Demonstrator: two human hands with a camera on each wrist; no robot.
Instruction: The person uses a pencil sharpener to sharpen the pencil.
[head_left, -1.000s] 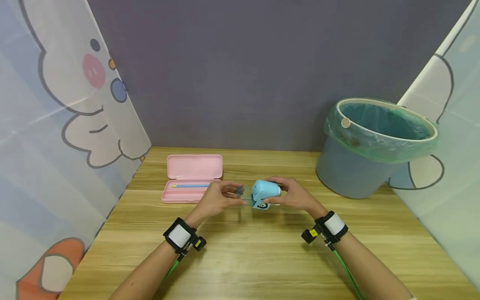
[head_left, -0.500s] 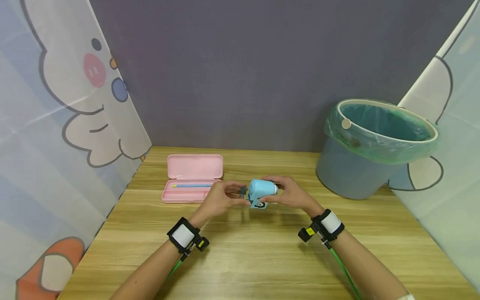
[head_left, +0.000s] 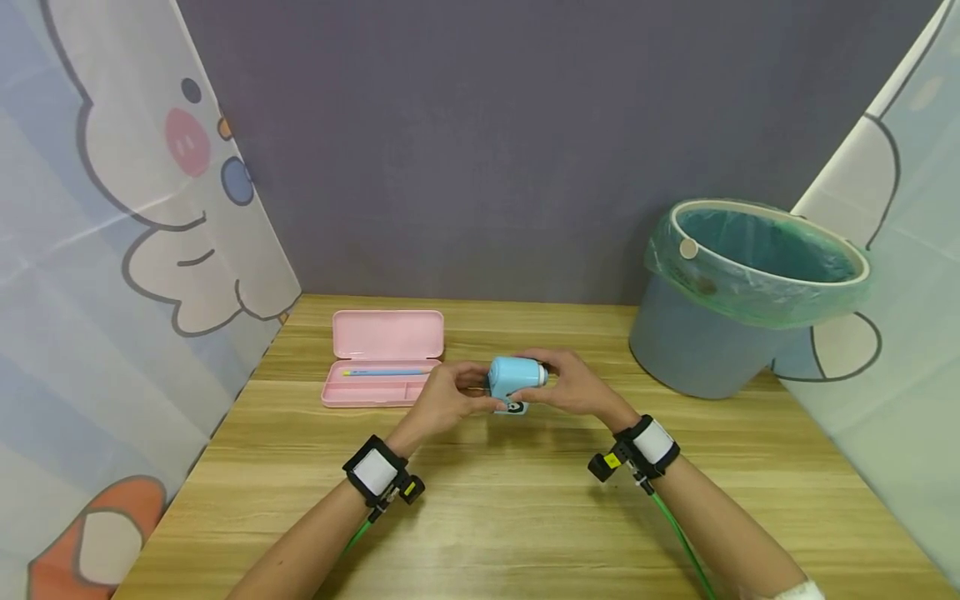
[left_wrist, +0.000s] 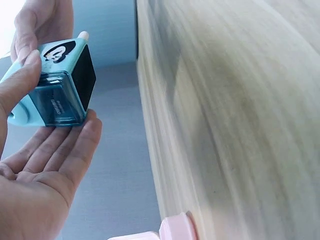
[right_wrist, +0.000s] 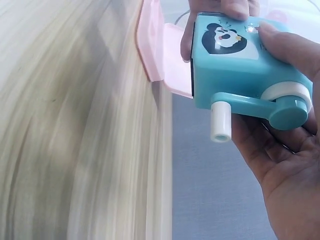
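Observation:
Both hands hold a light-blue crank pencil sharpener (head_left: 516, 375) above the table, lying on its side. Around its body the right hand (head_left: 566, 385) curls thumb and fingers. The left hand (head_left: 447, 398) pinches the other end, where a clear blue shavings drawer (left_wrist: 57, 102) sits flush in the body; its thumb lies on one side and fingertips on the other. In the right wrist view a panda picture (right_wrist: 223, 40) marks one face. The crank arm (right_wrist: 250, 103) with its white knob (right_wrist: 221, 122) points toward the right wrist camera.
A pink pencil case (head_left: 387, 333) lies open at the left with a blue pencil (head_left: 382, 372) in it. At the right stands a grey bin (head_left: 678, 333) lined with a green bag (head_left: 738, 302). A dark wall (head_left: 465, 150) closes off the back.
The hands have come closer together. The clear drawer that stuck out of the sharpener toward the left hand has slid into the body. The sharpener has shifted slightly left.

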